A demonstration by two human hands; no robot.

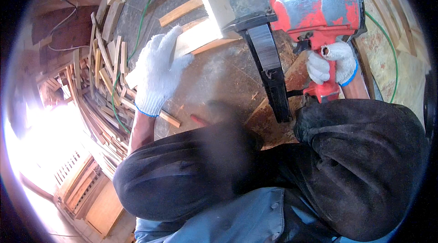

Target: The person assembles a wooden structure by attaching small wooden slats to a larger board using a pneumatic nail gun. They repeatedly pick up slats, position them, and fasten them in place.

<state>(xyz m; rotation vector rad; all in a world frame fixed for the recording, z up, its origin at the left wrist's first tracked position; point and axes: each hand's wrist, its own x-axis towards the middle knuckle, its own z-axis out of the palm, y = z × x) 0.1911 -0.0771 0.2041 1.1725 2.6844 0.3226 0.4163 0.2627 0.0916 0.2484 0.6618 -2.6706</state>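
My right hand, in a white knit glove with a blue cuff, is wrapped round the handle of a worn red nail gun. The gun's black magazine slants down toward my knees. Its nose meets, or nearly meets, the lower end of a pale upright board, where a second pale board joins it at an angle. Over that second board lies my left hand, gloved alike, fingers stretched and thumb apart. The glove hides part of the board.
Loose wooden strips are heaped along the left. A green hose curves across the floor. Wooden battens lie behind the boards. A slatted wooden piece stands at lower left. My dark-trousered knees fill the near side.
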